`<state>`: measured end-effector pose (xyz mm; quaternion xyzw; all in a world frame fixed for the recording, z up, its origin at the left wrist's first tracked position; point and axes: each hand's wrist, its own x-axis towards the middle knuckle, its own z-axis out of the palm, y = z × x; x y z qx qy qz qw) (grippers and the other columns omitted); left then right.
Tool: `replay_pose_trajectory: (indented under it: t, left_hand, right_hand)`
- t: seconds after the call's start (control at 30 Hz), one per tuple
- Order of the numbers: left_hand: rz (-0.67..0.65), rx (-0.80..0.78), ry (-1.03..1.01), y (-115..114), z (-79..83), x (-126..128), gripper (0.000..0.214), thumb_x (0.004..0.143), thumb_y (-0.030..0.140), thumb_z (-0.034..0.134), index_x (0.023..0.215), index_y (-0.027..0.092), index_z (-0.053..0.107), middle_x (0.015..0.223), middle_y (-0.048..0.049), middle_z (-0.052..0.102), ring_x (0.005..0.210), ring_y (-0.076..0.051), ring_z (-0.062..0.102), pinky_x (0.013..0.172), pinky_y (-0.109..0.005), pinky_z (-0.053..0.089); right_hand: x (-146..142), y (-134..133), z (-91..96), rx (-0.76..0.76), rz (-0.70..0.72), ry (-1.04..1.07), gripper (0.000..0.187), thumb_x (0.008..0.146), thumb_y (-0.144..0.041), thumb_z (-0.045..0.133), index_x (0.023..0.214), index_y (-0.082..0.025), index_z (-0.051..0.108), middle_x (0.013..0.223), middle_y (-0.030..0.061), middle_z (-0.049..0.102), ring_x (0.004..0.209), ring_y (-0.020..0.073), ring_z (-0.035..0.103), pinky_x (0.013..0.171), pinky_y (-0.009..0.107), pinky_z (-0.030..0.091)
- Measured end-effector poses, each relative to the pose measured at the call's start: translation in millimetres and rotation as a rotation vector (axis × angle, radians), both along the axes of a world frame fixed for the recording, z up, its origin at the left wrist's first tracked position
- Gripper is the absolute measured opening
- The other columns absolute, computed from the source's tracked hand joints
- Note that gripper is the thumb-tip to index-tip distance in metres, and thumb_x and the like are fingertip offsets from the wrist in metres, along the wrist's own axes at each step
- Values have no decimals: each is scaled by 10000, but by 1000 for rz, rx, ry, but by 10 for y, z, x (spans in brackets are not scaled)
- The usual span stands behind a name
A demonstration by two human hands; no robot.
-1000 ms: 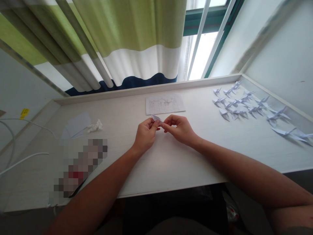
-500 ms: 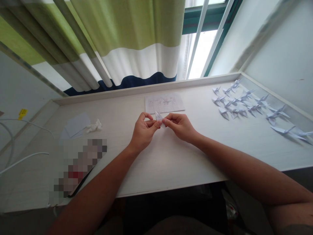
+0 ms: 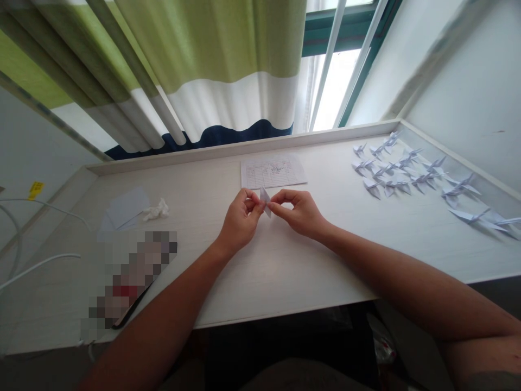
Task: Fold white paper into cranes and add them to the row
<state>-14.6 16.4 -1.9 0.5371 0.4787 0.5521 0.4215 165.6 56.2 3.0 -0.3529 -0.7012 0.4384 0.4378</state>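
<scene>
A green, white and navy curtain [image 3: 228,43] hangs behind a pale table [image 3: 285,282], with a barred window [image 3: 337,70] to its right. Over the middle of the table, just this side of a printed sheet [image 3: 274,172], a small piece of folded paper [image 3: 265,196] stands on edge between two hands. The left hand [image 3: 240,217] has thumb and forefinger closed on its left side, the other fingers curled in. The right hand [image 3: 300,214] brings thumb and forefinger together at its right edge, leaving a rounded gap behind the tips; it seems to pinch the paper lightly.

The paper is little and mostly covered by fingertips, so a slip in either pinch could set a fold crooked, and uneven pulling from the two sides could tear a thin point. Squeezing too hard might crush the layers; how many there are I cannot tell.

Paper birds [image 3: 427,178] sit in loose rows at the right, well apart from the hands, though a sweep of the right forearm could knock the nearest. On the left lie loose sheets [image 3: 127,207] beside a crumpled tissue [image 3: 157,210].
</scene>
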Motion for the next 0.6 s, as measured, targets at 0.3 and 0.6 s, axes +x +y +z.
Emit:
replay_pose_trajectory:
  t: [0.3, 0.6]
  left_hand:
    - [13, -15, -91, -29, 25, 83, 264, 887, 416, 819, 984, 170, 807, 950, -84, 828, 926, -247, 788, 989, -428, 602]
    - [-76, -75, -149, -20, 5, 77, 381, 836, 513, 886, 1014, 180, 835, 944, -93, 840, 897, -251, 796, 910, -424, 629]
  right_hand:
    - [-10, -15, -50, 266, -57, -114, 201, 982, -385, 720, 860, -230, 757, 880, 60, 775, 822, 223, 704, 768, 370, 539]
    - [56, 25, -5, 422, -68, -121, 147, 961, -235, 662, 1079, -240, 748, 942, 53, 726, 891, 225, 688, 839, 396, 569]
